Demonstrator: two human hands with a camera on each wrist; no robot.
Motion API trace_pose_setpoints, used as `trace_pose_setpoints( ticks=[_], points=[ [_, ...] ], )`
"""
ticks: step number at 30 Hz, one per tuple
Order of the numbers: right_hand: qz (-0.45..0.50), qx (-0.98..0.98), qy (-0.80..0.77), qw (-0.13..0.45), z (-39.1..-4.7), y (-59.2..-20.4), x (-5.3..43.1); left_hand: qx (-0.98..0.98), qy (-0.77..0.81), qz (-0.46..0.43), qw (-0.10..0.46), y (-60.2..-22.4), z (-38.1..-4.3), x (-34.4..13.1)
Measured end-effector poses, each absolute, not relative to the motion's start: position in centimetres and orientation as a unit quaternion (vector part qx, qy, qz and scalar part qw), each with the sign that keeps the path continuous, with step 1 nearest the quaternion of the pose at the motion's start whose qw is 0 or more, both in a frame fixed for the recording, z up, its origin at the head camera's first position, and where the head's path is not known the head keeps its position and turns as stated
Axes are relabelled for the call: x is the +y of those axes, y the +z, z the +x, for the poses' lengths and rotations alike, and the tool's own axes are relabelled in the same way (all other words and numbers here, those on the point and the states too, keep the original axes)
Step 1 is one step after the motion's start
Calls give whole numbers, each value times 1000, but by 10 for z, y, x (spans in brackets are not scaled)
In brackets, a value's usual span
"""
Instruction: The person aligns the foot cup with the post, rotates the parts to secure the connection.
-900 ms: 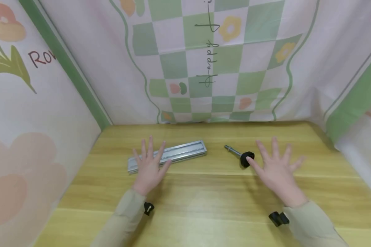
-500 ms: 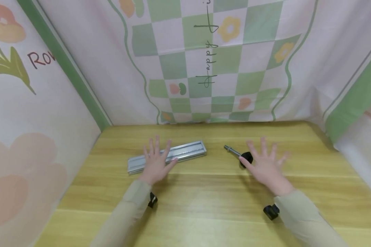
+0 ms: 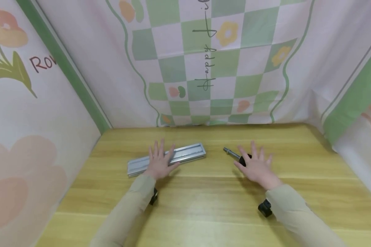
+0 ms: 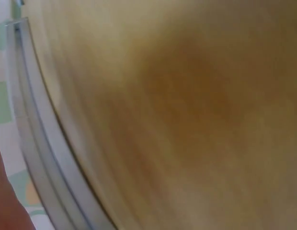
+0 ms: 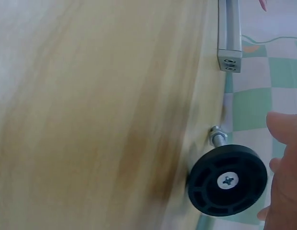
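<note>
A silver aluminium profile bar [image 3: 190, 153] with grooves lies slantwise on the wooden table. Over its middle my left hand [image 3: 158, 165] is spread, fingers pointing away and covering part of the bar. To the right lies a levelling foot [image 3: 232, 153], a threaded metal stud with a nut and a round black base. My right hand [image 3: 258, 169] overlaps the black base in the head view, its fingers spread and straight. In the right wrist view the base [image 5: 228, 181] faces the camera, showing a cross-head screw at its centre, with the hand beside it and apart. Neither hand grips anything.
The wood-grain table [image 3: 201, 206] reaches back to a hanging cloth [image 3: 198, 65] with green and white checks. Another printed cloth [image 3: 43, 137] hangs on the left, and a green-edged one [image 3: 352, 106] on the right.
My right hand has moved left and now covers most of the black base. My left hand has shifted slightly right along the bar. Bar and levelling foot lie where they were.
</note>
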State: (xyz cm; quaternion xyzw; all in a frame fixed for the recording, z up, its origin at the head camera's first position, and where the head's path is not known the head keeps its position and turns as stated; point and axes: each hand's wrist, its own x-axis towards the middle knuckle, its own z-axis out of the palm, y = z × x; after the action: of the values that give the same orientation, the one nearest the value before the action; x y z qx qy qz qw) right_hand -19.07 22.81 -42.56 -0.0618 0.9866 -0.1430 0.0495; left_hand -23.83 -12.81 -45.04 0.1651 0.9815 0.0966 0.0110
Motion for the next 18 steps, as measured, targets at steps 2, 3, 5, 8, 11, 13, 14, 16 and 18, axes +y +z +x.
trace_pose_setpoints(
  ticks=[2,3,5,8,11,13,14,16,18],
  points=[
    [-63,986,-145,52,-192,-428,227,981,95,166,22,-454,-240,-129],
    [-64,985,-148,55,-192,-428,227,981,95,167,27,-455,-241,-129],
    [-68,984,-151,58,-192,-429,226,981,96,167,37,-458,-242,-129],
    [-81,983,-152,57,-191,-429,224,980,100,167,47,-461,-243,-130],
    [-97,983,-146,50,-190,-429,223,979,98,170,55,-464,-244,-131],
    [-106,983,-145,47,-190,-429,222,978,96,174,61,-464,-245,-132],
    [-109,982,-147,45,-190,-429,222,978,95,176,64,-464,-246,-132],
    [-116,981,-150,41,-190,-430,223,976,93,182,69,-464,-247,-132],
    [-124,980,-156,32,-190,-432,223,975,95,188,74,-463,-247,-132]
  ],
)
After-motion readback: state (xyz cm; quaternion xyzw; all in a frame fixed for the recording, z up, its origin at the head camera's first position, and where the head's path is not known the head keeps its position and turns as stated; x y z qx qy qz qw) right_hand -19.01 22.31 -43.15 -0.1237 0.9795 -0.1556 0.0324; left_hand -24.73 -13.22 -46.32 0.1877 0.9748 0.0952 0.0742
